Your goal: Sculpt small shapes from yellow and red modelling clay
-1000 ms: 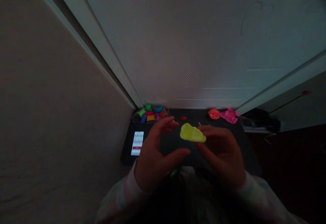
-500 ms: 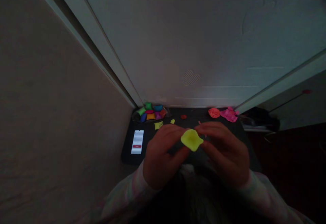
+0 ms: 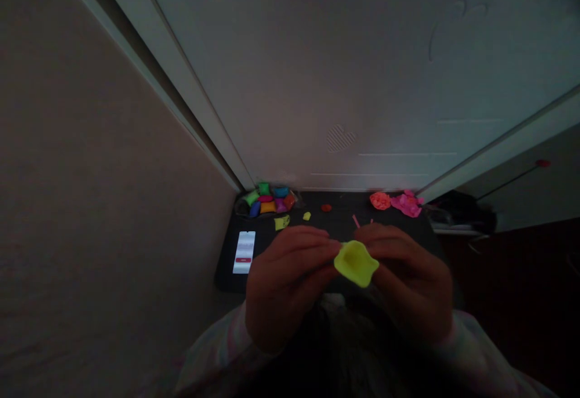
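Note:
Between my two hands is a piece of bright yellow modelling clay [image 3: 356, 263], thin-walled and hollowed like a small cup, with a wavy rim turned up toward me. My left hand [image 3: 290, 286] is closed, its thumb and fingertips pinching the clay's left edge. On the other side, my right hand [image 3: 410, 283] is closed around the right and back of the piece, its fingertips partly hidden. Beyond the hands, a small yellow clay lump [image 3: 307, 216] and a yellow packet [image 3: 281, 223] lie on the dark table [image 3: 312, 199].
Several coloured clay packets [image 3: 267, 206] sit in clear plastic at the back left. A lit phone [image 3: 244, 253] lies at the left. Farther back are a red lump [image 3: 326, 208], an orange crinkled piece [image 3: 380, 200] and a pink one [image 3: 406, 203]. A white door panel [image 3: 290, 84] rises behind.
The yellow clay has moved slightly right and toward me, and its hollow faces me more openly. My left fingers have shifted along its edge; pink strips behind my right hand show more.

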Tool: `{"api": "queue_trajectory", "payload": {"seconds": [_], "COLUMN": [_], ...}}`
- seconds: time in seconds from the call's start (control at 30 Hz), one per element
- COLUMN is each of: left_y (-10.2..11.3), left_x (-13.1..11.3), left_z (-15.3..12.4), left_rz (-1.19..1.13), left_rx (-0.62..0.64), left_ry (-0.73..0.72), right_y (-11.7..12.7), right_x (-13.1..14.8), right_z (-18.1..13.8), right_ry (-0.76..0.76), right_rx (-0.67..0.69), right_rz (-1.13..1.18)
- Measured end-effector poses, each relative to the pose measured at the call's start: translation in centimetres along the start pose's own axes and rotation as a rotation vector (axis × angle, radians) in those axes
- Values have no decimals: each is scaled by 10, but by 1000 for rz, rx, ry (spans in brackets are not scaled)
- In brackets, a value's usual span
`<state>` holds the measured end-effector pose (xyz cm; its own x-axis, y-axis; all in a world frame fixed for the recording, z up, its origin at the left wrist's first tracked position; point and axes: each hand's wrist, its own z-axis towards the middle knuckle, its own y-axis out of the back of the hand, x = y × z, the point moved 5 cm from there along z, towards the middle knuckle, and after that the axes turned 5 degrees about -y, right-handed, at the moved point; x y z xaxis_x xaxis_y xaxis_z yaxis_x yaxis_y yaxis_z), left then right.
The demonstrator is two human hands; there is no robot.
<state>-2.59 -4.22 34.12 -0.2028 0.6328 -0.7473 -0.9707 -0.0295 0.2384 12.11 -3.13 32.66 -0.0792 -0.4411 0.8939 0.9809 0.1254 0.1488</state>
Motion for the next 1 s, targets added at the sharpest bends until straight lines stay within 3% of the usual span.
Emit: {"api": "queue_trajectory", "payload": {"seconds": [0.27, 0.47, 0.7, 1.0], "left_y": [4, 4, 6, 4], "left_x": [-15, -13, -12, -4], "left_z": [7, 6, 7, 3], "left_rz": [164, 104, 96, -7], "left_rx": [32, 35, 30, 8], "left_ry": [-144, -68, -110, 20], "right_y": [-1, -1, -1, -1], "right_x": [0, -2, -3, -5], "right_z": [0, -1, -1, -1], "right_ry": [-9, -10, -3, -44], "right_rx": [18, 4, 20, 14], "right_rz": [32, 4, -35, -41]}}
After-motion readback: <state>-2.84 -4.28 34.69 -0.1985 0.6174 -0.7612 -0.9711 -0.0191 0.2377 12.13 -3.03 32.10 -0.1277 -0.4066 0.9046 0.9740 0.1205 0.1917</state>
